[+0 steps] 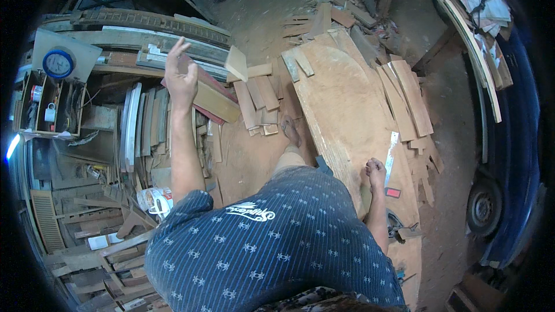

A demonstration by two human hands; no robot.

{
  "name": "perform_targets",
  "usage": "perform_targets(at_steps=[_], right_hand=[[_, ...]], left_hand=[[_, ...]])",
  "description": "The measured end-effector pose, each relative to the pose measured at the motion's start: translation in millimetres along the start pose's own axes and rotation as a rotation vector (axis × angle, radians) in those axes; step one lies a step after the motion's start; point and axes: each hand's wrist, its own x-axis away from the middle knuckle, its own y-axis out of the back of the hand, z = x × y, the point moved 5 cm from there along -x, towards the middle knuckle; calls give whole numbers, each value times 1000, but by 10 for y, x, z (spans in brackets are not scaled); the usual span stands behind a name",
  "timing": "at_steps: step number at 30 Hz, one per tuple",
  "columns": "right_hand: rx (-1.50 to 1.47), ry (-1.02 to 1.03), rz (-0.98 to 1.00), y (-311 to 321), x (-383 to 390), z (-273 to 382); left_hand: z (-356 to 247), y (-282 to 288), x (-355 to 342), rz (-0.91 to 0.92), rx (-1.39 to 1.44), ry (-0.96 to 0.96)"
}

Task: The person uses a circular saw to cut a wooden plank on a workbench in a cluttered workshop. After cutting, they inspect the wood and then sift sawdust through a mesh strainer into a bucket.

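Observation:
My left hand (181, 78) is raised on the left with its fingers stretched and apart, holding nothing. A short pale board (236, 63) is tilted just right of it, apart from the fingers. I cannot tell whether that board rests on anything. Over the big wooden worktop (335, 98), my right hand (376, 171) is closed with its fingers curled. What it grips, if anything, is hidden. Right beside that hand lies a silver ruler-like strip (391, 153), with a small red-and-black piece (393, 192) near its lower end.
Short boards (260, 95) lie piled on the floor between the worktop and the lumber stacks at left. More planks (407, 95) line the worktop's right side. A shelf box (58, 104) stands far left, below a blue-rimmed round thing (58, 63). A blue vehicle (514, 156) is at far right.

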Motion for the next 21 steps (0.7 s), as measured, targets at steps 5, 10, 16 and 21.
perform_targets(at_steps=[5, 10, 16, 21], right_hand=[[39, -34, 39, -158, -35, 89], [20, -26, 63, -229, -14, 58], [-39, -120, 75, -184, 64, -123], [-115, -109, 24, -84, -157, -590]], left_hand=[[83, 10, 42, -81, 89, 82], [107, -250, 196, 24, 89, 78], [376, -915, 581, 235, 179, 318], [1299, -2121, 2649, 894, 297, 746]])
